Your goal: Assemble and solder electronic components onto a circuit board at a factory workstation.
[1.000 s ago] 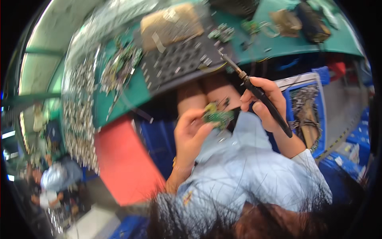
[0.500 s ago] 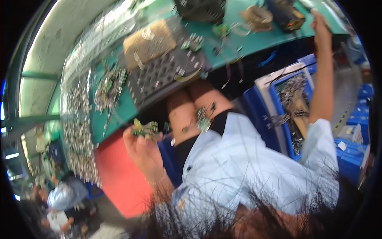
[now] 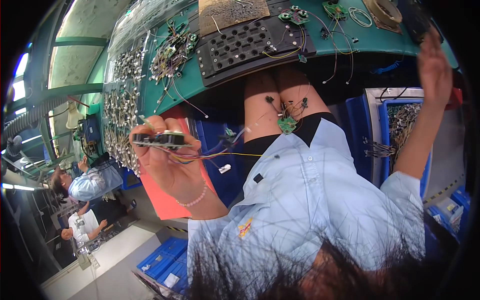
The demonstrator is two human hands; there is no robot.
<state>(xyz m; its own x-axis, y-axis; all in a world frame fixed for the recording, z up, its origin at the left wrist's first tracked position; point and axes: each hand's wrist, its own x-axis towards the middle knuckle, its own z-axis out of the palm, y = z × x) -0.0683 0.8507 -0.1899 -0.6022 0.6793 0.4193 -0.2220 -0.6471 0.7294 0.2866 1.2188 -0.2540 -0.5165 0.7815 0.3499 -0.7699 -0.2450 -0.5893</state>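
My left hand [image 3: 167, 162] pinches a small circuit board [image 3: 161, 139] with coloured wires [image 3: 215, 152] trailing right, while my right hand [image 3: 434, 65], fingers loosely spread, reaches the far green counter [image 3: 350, 42].

A long green workbench [image 3: 165, 95] runs across the top, strewn with wired parts, with a black perforated tray [image 3: 250, 45] on it. Blue bins [image 3: 165, 257] sit on the pale floor, and bright light glows at far left [image 3: 20, 75], where two other people sit working.
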